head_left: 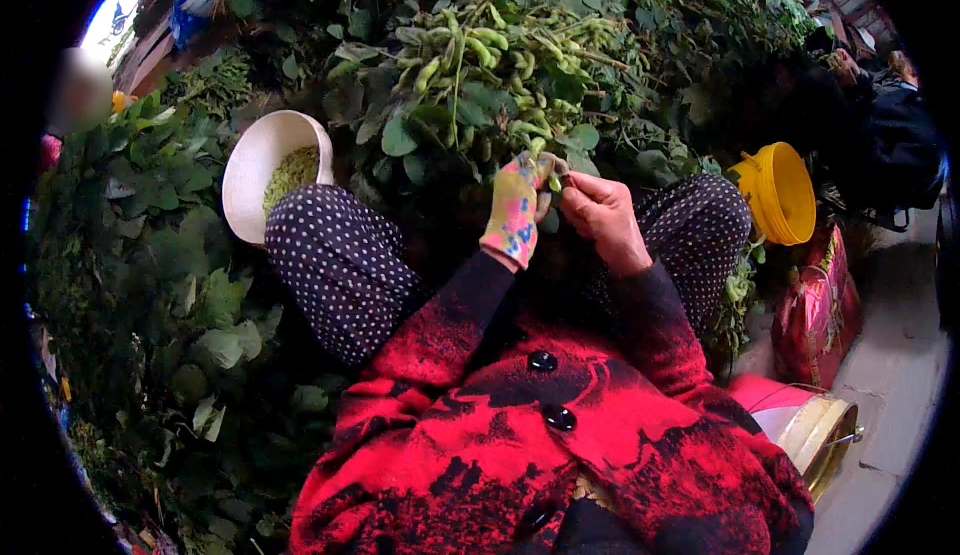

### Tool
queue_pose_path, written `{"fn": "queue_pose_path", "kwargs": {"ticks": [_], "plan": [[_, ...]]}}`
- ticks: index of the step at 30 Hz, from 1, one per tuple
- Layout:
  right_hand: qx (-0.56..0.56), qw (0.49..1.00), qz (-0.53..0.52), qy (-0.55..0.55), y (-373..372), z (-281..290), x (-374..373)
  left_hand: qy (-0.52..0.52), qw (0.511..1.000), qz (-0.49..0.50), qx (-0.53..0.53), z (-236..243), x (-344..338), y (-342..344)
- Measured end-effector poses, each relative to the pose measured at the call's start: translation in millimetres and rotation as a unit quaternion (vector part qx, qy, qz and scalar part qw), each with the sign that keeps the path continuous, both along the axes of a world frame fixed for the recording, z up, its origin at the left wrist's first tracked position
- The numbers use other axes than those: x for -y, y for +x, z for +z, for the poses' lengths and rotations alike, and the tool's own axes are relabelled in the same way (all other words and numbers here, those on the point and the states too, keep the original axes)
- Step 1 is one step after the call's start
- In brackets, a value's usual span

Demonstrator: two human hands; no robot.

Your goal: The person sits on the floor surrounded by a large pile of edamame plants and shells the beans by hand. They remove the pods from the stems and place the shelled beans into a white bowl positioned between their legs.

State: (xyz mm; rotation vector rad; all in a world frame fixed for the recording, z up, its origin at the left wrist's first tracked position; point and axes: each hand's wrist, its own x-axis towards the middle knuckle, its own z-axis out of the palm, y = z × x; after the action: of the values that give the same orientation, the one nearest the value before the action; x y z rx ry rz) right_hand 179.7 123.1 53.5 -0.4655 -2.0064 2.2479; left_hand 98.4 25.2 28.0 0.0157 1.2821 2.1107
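My left hand (513,213), in a patterned fabric glove, closes around a soybean stem just in front of my knees. Bare, my right hand (606,219) is pinched close beside it at a small green soybean pod (555,183), partly hidden by the fingers. Beyond both hands lies a heap of soybean plants (480,55), thick with plump green pods and leaves. A white bucket (240,190) stands tilted by my left knee, with light green pieces (290,177) inside.
By my right knee a yellow bucket (780,195) lies tipped. A pink bag (818,310) and another bucket (822,430) are on the grey floor (890,355) at the right. Leafy plants (150,285) cover the left side. Dark clothing of another person (895,140) shows at the far right.
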Motion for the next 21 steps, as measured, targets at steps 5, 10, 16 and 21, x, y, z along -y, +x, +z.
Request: {"fn": "queue_pose_path", "kwargs": {"ticks": [5,10,16,21], "plan": [[-0.061,0.993,-0.022,0.097,-4.0,5.1,11.2,-0.219,0.9,0.077,-0.369,24.6,6.3,7.6],[-0.034,0.997,-0.054,0.033,-0.6,-6.1,3.6,-0.14,0.958,0.012,-0.249,14.5,2.9,9.0],[0.042,0.999,-0.015,-0.012,6.0,-1.8,-5.5,0.009,0.999,-0.008,-0.043,2.0,1.9,11.0],[-0.041,0.981,-0.132,0.134,-4.8,20.3,-28.2,0.096,0.992,-0.038,0.076,2.9,6.5,14.4]]}}
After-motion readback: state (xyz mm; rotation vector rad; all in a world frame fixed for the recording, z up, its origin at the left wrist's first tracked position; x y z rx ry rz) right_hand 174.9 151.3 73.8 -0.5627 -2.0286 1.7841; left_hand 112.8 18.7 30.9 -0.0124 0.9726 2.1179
